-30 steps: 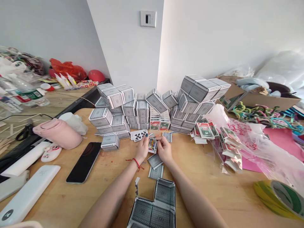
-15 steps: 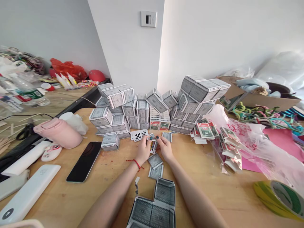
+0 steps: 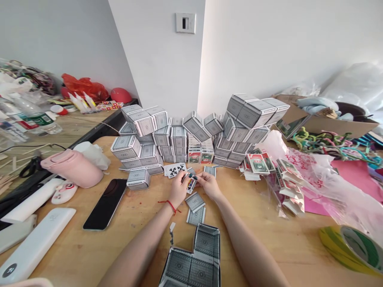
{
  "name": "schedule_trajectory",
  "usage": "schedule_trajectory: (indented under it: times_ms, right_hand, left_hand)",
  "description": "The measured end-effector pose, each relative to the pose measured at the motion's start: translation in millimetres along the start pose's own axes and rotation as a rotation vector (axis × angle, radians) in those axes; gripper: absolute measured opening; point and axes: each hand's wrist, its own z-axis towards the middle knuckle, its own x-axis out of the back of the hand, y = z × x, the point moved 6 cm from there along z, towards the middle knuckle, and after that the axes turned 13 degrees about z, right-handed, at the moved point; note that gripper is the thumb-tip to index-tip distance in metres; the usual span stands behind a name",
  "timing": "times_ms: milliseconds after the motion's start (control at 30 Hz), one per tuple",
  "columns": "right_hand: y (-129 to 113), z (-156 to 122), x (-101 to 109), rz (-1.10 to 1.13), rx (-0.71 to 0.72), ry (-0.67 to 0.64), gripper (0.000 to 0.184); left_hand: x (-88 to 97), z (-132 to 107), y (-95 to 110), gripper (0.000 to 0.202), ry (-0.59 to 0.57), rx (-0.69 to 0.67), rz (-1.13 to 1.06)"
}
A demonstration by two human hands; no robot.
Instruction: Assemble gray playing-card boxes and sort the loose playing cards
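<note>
My left hand (image 3: 178, 189), with a red cord on its wrist, is closed in a pinch on a playing card (image 3: 191, 185) whose coloured face shows. From the other side my right hand (image 3: 209, 186) pinches the card's upper edge; the fingertips of both hands nearly meet there. Face-up cards (image 3: 176, 170) lie just beyond the left hand, and a face-down card (image 3: 210, 171) lies beyond the right. Two patterned card backs (image 3: 195, 202) overlap on the table below the hands. Closest to me stands an L-shaped block of folded cards (image 3: 191, 265).
Stacked cubes of folded cards (image 3: 140, 153) line the back, with more piled at right (image 3: 248, 113). Card boxes (image 3: 259, 164) lie at right, near yellow tape (image 3: 353, 249). A phone (image 3: 105, 204), a pink cup (image 3: 73, 167) and a white power bank (image 3: 37, 247) lie at left.
My right fingers have shifted slightly left, closer to the left fingertips on the card. More of the card's face shows. The view has moved a little.
</note>
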Motion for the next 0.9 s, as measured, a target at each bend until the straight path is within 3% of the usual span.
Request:
schedule_trajectory:
  times_ms: [200, 433, 667, 900]
  right_hand:
    - [-2.2, -1.8, -5.9, -0.064, 0.034, -0.046, 0.027]
    - [1.5, -3.7, -5.7, -0.234, 0.089, -0.021, 0.014]
    - [-1.3, -7.2, -8.3, -0.352, 0.128, -0.049, 0.014]
    - [-4.7, -8.7, -11.8, -0.465, 0.187, -0.082, 0.015]
  left_hand:
    - [6.9, 0.2, 7.6, 0.011, 0.064, -0.073, 0.038]
    - [5.7, 0.2, 11.6, 0.013, 0.012, -0.138, 0.138]
    - [4.9, -3.6, 13.4, 0.012, 0.02, -0.142, 0.226]
    - [3.8, -3.4, 1.0, 0.013, 0.049, 0.002, 0.098]
